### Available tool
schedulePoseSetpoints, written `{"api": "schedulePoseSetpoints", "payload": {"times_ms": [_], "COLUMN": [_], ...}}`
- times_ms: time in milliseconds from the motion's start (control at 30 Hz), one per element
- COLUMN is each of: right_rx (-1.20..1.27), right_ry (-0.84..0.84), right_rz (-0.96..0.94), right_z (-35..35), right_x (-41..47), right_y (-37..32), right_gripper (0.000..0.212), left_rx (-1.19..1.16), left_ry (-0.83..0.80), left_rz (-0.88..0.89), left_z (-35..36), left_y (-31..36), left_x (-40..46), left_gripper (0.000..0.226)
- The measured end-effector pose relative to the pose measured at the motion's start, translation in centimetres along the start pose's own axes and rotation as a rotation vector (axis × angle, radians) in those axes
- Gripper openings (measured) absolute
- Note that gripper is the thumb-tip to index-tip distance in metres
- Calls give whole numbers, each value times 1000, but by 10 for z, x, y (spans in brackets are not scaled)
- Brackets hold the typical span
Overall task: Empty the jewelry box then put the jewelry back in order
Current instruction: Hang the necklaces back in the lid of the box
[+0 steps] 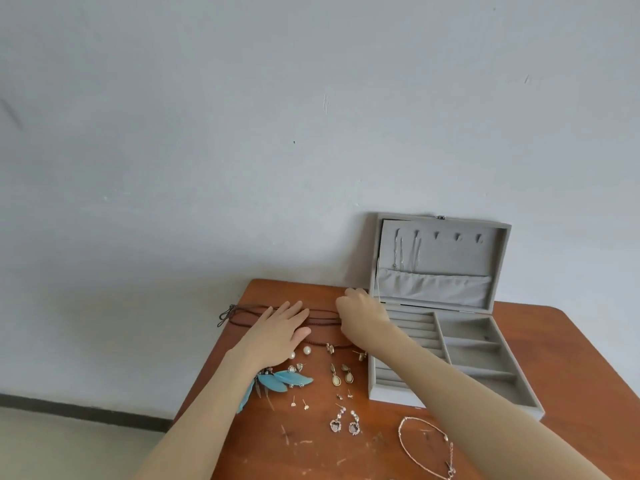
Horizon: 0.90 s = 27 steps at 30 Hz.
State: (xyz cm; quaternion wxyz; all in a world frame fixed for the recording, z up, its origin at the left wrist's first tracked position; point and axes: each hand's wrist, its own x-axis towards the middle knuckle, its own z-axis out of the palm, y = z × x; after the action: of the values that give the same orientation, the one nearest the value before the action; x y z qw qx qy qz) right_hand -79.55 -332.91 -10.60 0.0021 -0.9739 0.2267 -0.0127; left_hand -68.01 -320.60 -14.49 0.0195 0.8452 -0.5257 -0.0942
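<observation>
An open grey jewelry box stands at the back right of a wooden table, its lid up with thin chains hanging inside. A dark brown cord necklace lies stretched along the table's far edge. My left hand rests flat on the cord with straight fingers. My right hand has its fingers curled down on the cord's right end, beside the box. Pearl studs, drop earrings, blue feather earrings, small studs and crystal earrings lie spread on the table.
A thin rose-gold chain lies looped at the table's front right. The box's tray compartments look bare. A plain wall runs right behind the table, and the floor shows to the left.
</observation>
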Motion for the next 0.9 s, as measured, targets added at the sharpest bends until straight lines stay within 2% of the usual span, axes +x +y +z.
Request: {"api": "schedulePoseSetpoints", "payload": {"times_ms": [233, 333, 433, 533, 633, 700, 833, 900], "right_rx": [-53, 10, 336, 656, 804, 902, 1271, 1341], "right_ry": [-37, -44, 17, 105, 165, 186, 136, 108], "right_rz": [50, 57, 77, 29, -30, -34, -9, 7], "right_z": [6, 4, -4, -21, -40, -51, -71, -75], "right_x": [20, 20, 22, 15, 6, -1, -22, -34], "right_y": [-1, -1, 0, -2, -3, 0, 19, 35], "right_gripper": [24, 22, 21, 13, 1, 11, 13, 11], "left_rx": [-28, -112, -335, -405, -533, -565, -579, -589], "left_ry": [-38, -26, 73, 203, 415, 489, 536, 546], "left_rz": [13, 4, -33, -43, -22, 17, 70, 86], "left_z": [3, 2, -6, -19, -34, -45, -71, -87], "left_y": [-5, -7, -3, 7, 15, 21, 28, 33], "left_x": [3, 2, 1, 2, -1, -10, -30, -43], "left_gripper": [51, 51, 60, 66, 36, 16, 11, 13]}}
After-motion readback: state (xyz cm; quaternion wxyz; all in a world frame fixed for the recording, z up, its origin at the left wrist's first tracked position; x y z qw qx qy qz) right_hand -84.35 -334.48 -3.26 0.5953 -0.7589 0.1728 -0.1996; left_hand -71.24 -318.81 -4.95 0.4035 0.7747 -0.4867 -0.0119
